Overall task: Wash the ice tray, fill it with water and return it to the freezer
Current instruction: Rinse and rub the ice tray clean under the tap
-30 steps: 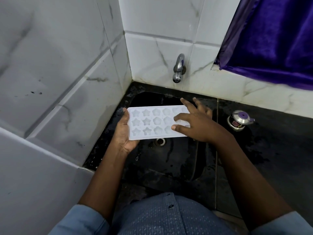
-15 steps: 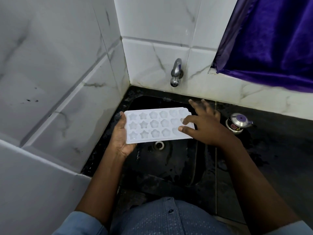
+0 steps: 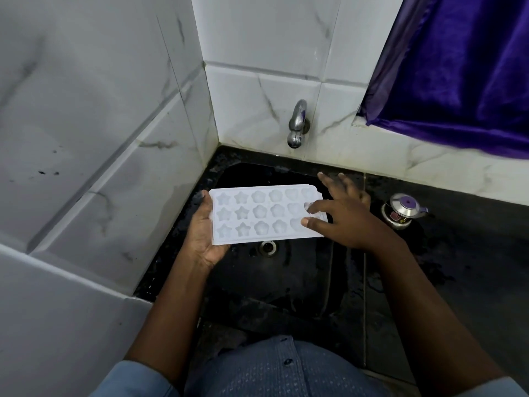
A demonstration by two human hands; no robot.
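Note:
A white ice tray (image 3: 257,216) with star and flower shaped cups is held flat above a black sink (image 3: 286,279). My left hand (image 3: 204,239) grips the tray's left end from below, thumb at its edge. My right hand (image 3: 343,219) lies over the tray's right end, with straight fingers touching the cups there. A metal tap (image 3: 297,124) juts from the tiled wall just beyond the tray; no water runs from it. The sink drain (image 3: 268,247) shows under the tray's near edge.
White marbled tile walls close in on the left and behind. A small steel pot with a purple lid knob (image 3: 403,210) stands on the wet black counter (image 3: 472,253) to the right. A purple curtain (image 3: 458,73) hangs at the upper right.
The tray and both hands have stayed over the sink; my right hand slid a little toward the tray's right end. The camera tilted slightly.

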